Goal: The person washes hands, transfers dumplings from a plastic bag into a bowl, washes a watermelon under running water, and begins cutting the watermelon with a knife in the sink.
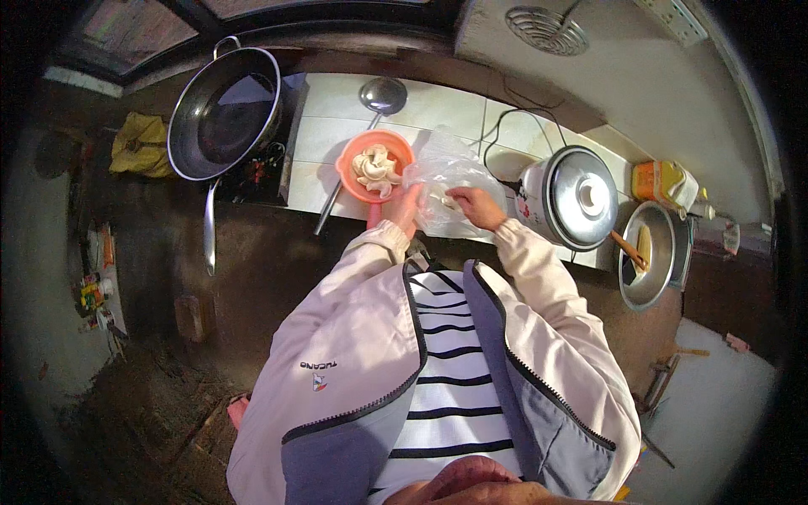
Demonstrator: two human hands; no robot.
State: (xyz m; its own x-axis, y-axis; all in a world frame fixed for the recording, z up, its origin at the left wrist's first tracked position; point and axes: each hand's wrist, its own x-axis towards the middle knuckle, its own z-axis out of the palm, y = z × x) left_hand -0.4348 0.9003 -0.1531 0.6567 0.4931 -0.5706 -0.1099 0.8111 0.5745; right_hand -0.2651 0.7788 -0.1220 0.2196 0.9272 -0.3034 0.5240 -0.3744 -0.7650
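Observation:
Over the tiled counter, my left hand (406, 208) grips the near left edge of a clear plastic bag (448, 170). My right hand (478, 207) is at the bag's right side, its fingers bent around something pale at the bag; whether that is food or bag film, I cannot tell. Left of the bag stands an orange plastic colander (344, 166) with a handle, holding pale curled pieces of food (374, 169), perhaps dumpling wrappers or mushrooms. The bag touches the colander's right rim. A metal ladle (383, 96) lies behind and partly under the colander.
A large wok (237, 120) sits on the stove at left, its handle over the front edge. At right stand a lidded rice cooker (584, 199) with a cable behind it, a metal basin (664, 252) holding a wooden-handled tool, and a plastic oil jug (666, 183).

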